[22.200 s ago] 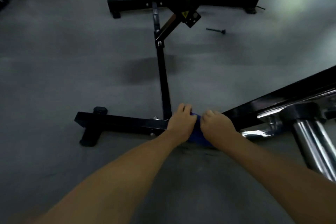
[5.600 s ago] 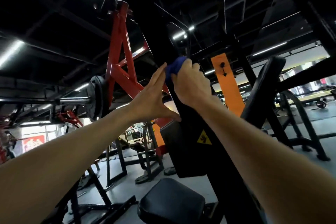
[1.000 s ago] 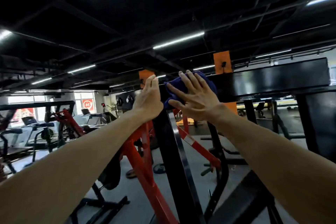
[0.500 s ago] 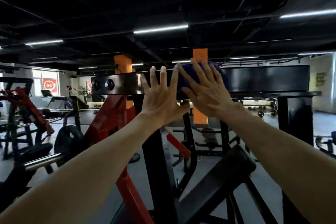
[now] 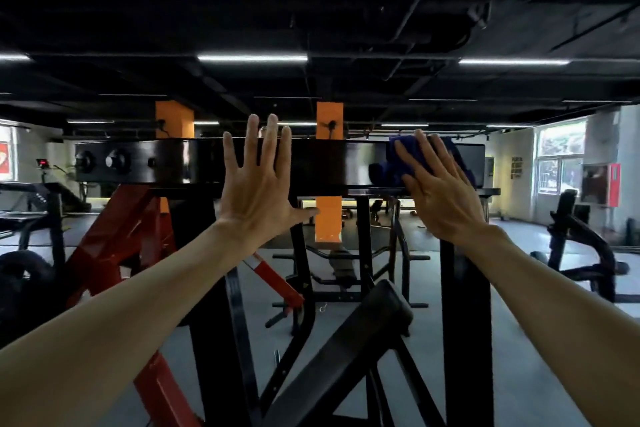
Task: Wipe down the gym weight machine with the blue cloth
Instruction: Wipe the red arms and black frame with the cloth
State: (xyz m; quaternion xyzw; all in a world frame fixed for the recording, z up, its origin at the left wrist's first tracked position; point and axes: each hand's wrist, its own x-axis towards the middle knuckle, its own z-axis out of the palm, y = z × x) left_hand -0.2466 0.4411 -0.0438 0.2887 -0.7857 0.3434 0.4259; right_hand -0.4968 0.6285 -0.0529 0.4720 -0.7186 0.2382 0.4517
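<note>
A blue cloth [image 5: 403, 158] sits high on the glossy black crossbeam [image 5: 322, 163] of a gym weight machine, near the beam's right end. The right hand [image 5: 438, 184] presses it flat against the beam's front face, fingers straight and slightly fanned, so the cloth is pinned rather than gripped; blue folds show above and beside the fingers. Because nothing curls around the cloth, it could probably slip free and drop to the floor if pressure eases or the hand slides off the beam's end. The left hand [image 5: 258, 180] is raised in front of the beam's middle, palm forward, fingers spread wide and straight, holding nothing; whether it touches the beam cannot be told. Below are black uprights, a slanted black pad [image 5: 346, 350] and a red frame [image 5: 128, 236]. Orange pillars [image 5: 329, 125] stand behind.
</note>
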